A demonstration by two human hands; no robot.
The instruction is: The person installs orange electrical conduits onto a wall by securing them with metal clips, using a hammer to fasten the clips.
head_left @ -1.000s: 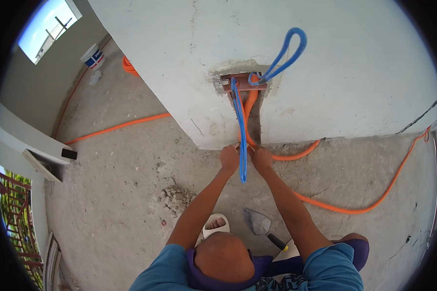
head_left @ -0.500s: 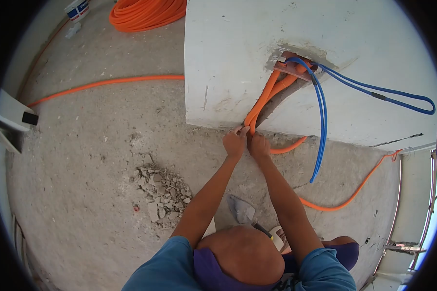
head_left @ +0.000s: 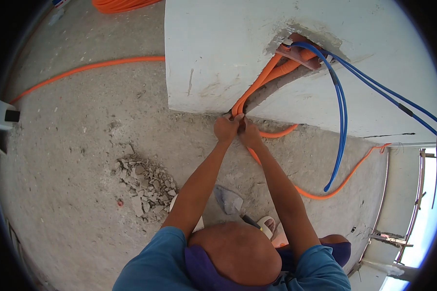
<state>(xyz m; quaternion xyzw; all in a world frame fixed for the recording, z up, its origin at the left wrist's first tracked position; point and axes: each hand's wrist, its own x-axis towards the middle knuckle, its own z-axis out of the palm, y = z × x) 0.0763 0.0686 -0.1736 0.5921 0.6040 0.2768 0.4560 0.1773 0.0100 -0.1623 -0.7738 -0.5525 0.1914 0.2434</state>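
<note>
Both hands are clamped on the orange tubes (head_left: 260, 81) at the foot of the wall (head_left: 213, 63). The left hand (head_left: 226, 129) is closed at the left side of the tubes, with its thumb against their near face. The right hand (head_left: 250, 134) is closed just beside it, on the right. The fingers are partly hidden; which tube each hand grips cannot be told.

The tubes descend from the box (head_left: 308, 59), which is recessed in the wall on the far right of the hands. They slant down and left, side by side, in front of the open channel (head_left: 272, 92), and meet the hands at floor level. A short run (head_left: 278, 134) emerges to the right of the right hand and extends along the base of the wall. A long run (head_left: 320, 197) passes under the right forearm and curves over the floor (head_left: 77, 145) to the right.

Two blue loops extend from the box. The hanging loop (head_left: 343, 119) droops toward the near side; the side loop (head_left: 374, 87) reaches right. Each carries a dark band.

A trowel (head_left: 228, 199) lies on the floor between the forearms, blade to the left. Rubble (head_left: 149, 188) is heaped left of the left forearm. On the far left, a loose tube (head_left: 90, 67) reaches the edge of the wall; beyond it lies an orange coil (head_left: 124, 6).
</note>
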